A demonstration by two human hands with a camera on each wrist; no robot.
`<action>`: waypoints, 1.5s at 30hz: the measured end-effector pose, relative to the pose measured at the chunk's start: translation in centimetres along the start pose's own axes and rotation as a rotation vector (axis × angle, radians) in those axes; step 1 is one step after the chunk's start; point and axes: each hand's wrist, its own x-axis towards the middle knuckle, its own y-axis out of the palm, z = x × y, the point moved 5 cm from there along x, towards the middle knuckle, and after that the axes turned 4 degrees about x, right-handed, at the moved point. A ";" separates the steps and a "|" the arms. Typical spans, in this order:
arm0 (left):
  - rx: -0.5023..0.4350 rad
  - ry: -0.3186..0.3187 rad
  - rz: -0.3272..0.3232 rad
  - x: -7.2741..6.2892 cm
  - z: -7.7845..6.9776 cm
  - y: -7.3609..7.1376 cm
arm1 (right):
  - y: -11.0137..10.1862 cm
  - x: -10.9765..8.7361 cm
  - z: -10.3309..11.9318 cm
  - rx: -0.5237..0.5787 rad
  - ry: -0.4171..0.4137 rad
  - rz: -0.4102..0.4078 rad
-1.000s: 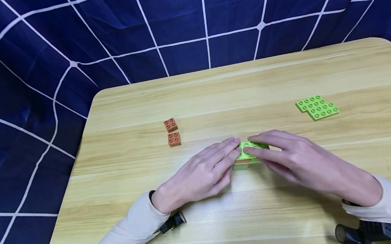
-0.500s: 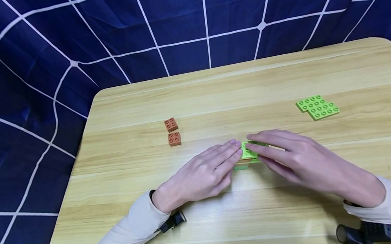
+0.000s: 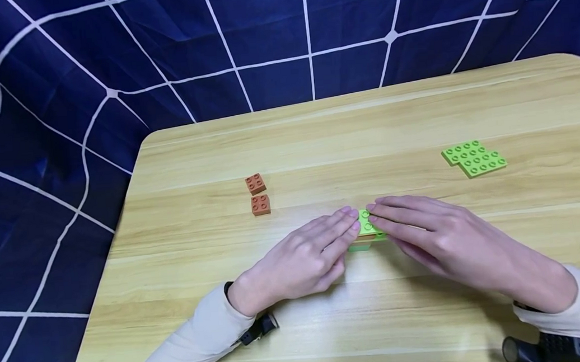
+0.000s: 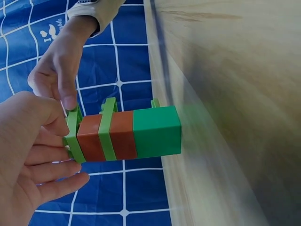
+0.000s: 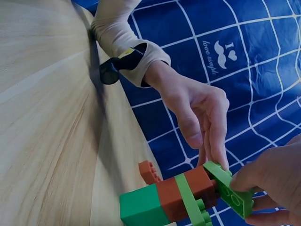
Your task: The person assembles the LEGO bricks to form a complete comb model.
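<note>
A brick tower stands upright between both hands: a dark green block [image 4: 157, 132] at the bottom, a reddish-brown brick [image 4: 123, 135], a light green plate [image 4: 107, 134], a second reddish-brown brick [image 4: 91, 139], and another light green plate [image 3: 366, 222] on top. In the right wrist view that top plate slants, with its right end overhanging the brick. My left hand [image 3: 300, 259] rests nearly straight fingertips on the plate's left end; its thumb is apart from the brick. With thumb below and fingers above, my right hand [image 3: 440, 240] pinches the overhanging end. Its fingers hide part of the studs.
Two loose reddish-brown bricks, one farther back [image 3: 255, 183] and one nearer [image 3: 260, 205], lie left of the tower. Light green plates [image 3: 474, 158] lie side by side at the right rear. A blue gridded cloth [image 3: 270, 42] hangs behind the wooden table [image 3: 220, 343].
My right fingers have slid slightly left over the top plate and drawn together, covering more studs. The left hand and tower stay nearly still, and the head view has shifted a little.
</note>
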 end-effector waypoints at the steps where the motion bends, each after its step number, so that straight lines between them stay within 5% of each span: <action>1: 0.000 0.001 -0.001 0.0 0.0 0.0 | 0.0 0.0 0.0 -0.003 -0.002 0.002; 16: -0.040 0.025 -0.116 -0.1 0.2 0.7 | 0.0 -0.3 -0.4 0.021 0.013 0.018; 21: -0.138 -0.110 -0.138 -0.2 0.8 1.0 | 0.2 -0.4 -0.3 0.021 0.001 0.005; 28: -0.218 -0.308 -0.021 0.0 1.2 1.9 | 0.2 -0.3 -0.2 0.016 0.003 0.011; 36: -0.681 -0.517 -0.016 0.2 2.4 2.9 | 0.2 -0.4 -0.2 0.014 0.018 0.008; 45: -0.724 -0.526 -0.004 0.0 2.3 3.1 | 0.3 -0.3 -0.2 0.016 0.035 0.016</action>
